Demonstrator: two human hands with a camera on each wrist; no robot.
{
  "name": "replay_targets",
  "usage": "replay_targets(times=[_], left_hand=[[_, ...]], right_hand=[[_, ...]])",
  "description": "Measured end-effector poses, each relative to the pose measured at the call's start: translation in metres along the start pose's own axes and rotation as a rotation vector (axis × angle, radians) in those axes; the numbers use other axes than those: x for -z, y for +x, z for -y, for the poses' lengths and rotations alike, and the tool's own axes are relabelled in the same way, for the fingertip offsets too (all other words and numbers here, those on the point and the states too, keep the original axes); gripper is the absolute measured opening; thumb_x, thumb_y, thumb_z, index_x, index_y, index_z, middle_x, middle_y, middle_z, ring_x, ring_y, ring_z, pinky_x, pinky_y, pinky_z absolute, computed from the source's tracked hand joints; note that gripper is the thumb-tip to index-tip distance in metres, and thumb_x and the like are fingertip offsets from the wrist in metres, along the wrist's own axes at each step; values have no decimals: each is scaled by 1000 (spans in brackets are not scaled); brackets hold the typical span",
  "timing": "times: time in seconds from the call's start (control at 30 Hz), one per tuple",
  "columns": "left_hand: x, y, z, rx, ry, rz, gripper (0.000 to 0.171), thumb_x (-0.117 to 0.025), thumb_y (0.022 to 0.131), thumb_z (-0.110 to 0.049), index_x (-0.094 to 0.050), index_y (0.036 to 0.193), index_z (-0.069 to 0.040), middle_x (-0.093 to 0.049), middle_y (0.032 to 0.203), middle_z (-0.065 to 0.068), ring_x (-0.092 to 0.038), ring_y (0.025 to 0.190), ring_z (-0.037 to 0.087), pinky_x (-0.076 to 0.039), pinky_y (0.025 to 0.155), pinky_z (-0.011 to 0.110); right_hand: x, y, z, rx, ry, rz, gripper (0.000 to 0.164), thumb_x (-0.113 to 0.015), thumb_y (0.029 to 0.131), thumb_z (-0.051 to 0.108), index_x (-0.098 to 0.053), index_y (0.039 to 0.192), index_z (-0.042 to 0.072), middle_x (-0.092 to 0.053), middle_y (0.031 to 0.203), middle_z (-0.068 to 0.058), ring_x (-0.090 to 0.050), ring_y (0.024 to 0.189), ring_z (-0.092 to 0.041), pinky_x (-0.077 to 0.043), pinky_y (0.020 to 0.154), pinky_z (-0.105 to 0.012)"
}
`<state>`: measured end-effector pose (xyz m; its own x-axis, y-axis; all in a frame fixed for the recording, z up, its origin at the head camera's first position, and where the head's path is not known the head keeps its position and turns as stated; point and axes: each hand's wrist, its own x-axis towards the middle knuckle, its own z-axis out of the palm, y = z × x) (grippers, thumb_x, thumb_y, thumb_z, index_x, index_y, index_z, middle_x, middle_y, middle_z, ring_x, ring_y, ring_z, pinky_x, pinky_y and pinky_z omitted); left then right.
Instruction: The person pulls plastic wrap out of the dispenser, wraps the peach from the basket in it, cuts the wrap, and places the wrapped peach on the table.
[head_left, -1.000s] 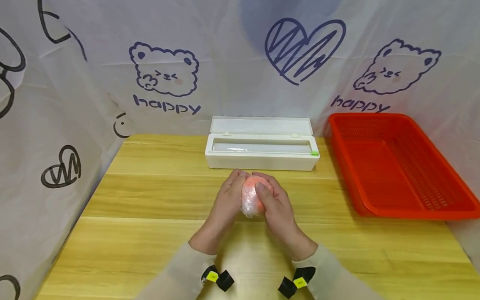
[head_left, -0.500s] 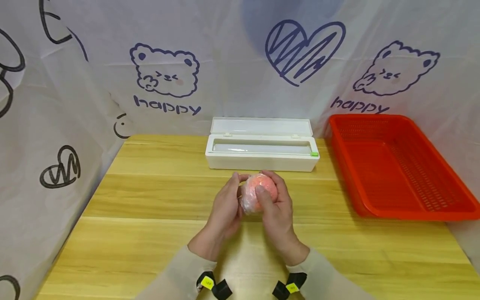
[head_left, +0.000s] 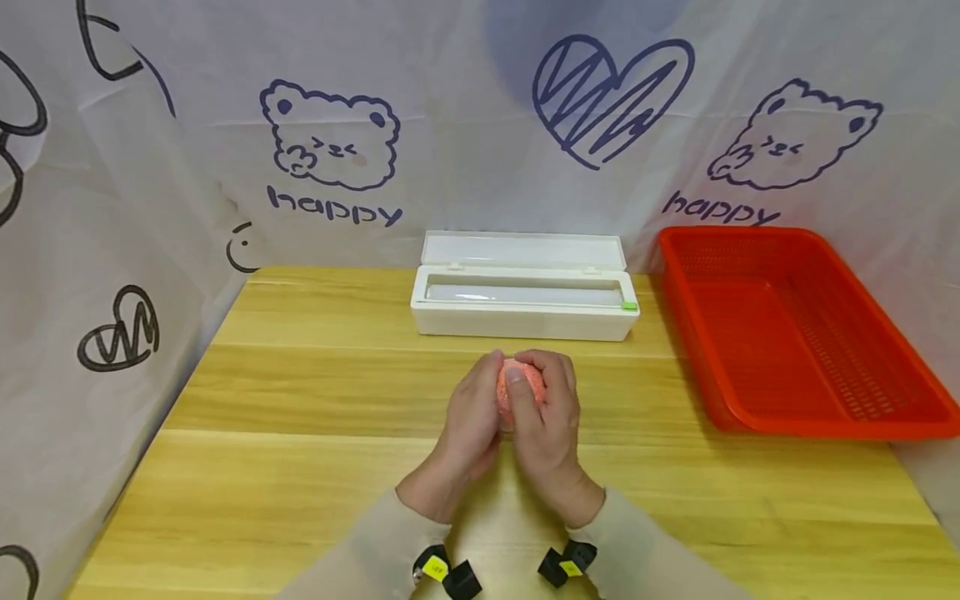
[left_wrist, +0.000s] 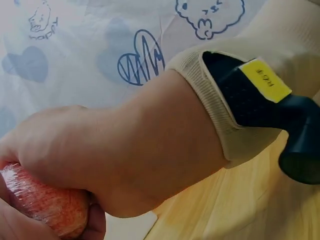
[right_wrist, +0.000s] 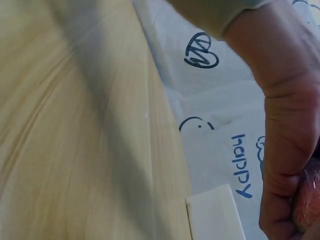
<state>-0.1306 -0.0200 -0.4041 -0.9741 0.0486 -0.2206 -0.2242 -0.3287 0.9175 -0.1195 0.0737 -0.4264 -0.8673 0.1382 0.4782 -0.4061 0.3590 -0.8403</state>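
A red apple [head_left: 505, 404] in clear, shiny film sits between both hands above the middle of the table. From the right, my right hand [head_left: 551, 421] grips it, with the thumb lying over its near face. My left hand [head_left: 471, 421] holds its left side, and most of the fingers on that side are hidden in the head view. Streaky red skin and glossy film show on the apple [left_wrist: 55, 207] in the left wrist view. Only a slice of the apple [right_wrist: 307, 202] appears at the right edge of the right wrist view.
Behind the hands stands a white cling film box [head_left: 525, 323], its lid raised and a roll inside. A red plastic basket [head_left: 720, 400] is at the right of the wooden table [head_left: 300, 483]. White printed cloth [head_left: 465, 117] hangs behind and at the left.
Half a second ago my left hand was more loosely cupped, and more of the film showed. Both hands have now closed in around the apple, which is turned and more covered.
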Motion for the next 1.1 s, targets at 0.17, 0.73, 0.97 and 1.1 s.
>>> replay_targets(times=[0.17,0.73,0.97,1.1], left_hand=[[1,4,3,10,52,-42,37,-44,101,-39,-60,95,-6,-55,93,5,-53,84,16,-47,64,23],[1,1,-6,68,-47,108,44,-42,102,-44,-56,118,-7,-56,98,5,-58,72,11,-51,58,22],[-9,8,-3,-5,46,-106,38,-46,100,-39,-64,88,-7,-56,80,0,-53,73,13,-45,60,23],[-2,15,-9,53,3,-78,35,-46,98,-34,-62,91,-4,-57,84,3,-54,70,13,-48,57,23]], right_hand=[[8,4,1,-64,8,96,23,-55,97,30,-57,116,16,-52,110,-5,-49,97,-16,-45,78,-39],[10,22,1,-119,29,5,16,-58,94,28,-70,102,20,-67,106,1,-60,91,-15,-53,69,-36],[1,19,6,73,-144,6,27,-47,100,33,-64,108,13,-62,111,-5,-57,100,-17,-50,79,-42],[9,23,7,-11,-58,128,31,-43,101,35,-61,120,18,-59,120,-2,-53,107,-15,-48,87,-44]])
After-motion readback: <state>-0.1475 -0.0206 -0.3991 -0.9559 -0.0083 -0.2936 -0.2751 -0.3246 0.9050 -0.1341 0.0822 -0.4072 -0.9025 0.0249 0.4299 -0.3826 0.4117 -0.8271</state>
